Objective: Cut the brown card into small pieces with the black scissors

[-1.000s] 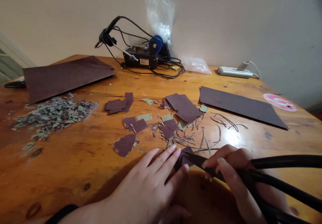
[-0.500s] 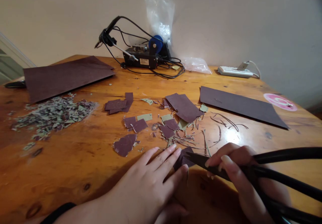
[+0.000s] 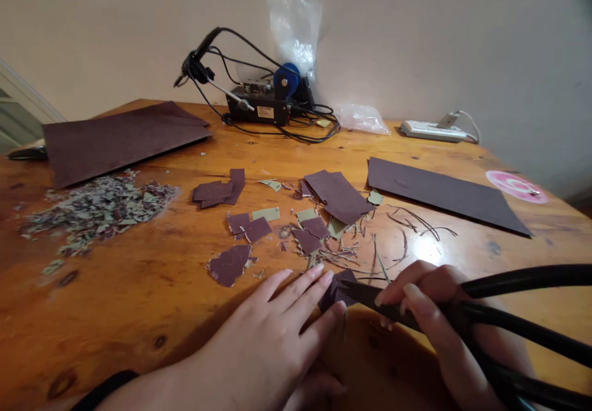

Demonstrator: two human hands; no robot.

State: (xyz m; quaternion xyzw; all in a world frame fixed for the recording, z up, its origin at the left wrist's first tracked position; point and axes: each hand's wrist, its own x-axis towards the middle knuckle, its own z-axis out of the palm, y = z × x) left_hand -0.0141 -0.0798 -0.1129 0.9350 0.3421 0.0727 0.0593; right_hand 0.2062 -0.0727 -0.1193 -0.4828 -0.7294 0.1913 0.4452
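Note:
My left hand (image 3: 272,337) lies low on the wooden table (image 3: 139,294), its fingertips holding a small dark maroon paper piece (image 3: 340,284). My right hand (image 3: 435,318) grips black scissors (image 3: 490,325) whose blade tips reach into that piece. Much of the piece is hidden under my fingers. Cut maroon and pale green scraps (image 3: 259,229) and thin strips (image 3: 407,223) lie just beyond my hands.
Large maroon sheets lie at the left (image 3: 115,140) and right (image 3: 444,192). A heap of tiny shreds (image 3: 97,207) sits at left. At the back stand a black device with cables (image 3: 263,103), plastic bags (image 3: 296,29), a white power strip (image 3: 432,130) and a pink disc (image 3: 515,186).
My right hand and the scissors shifted slightly; the upper handle rose a little. My left hand stayed on the paper piece.

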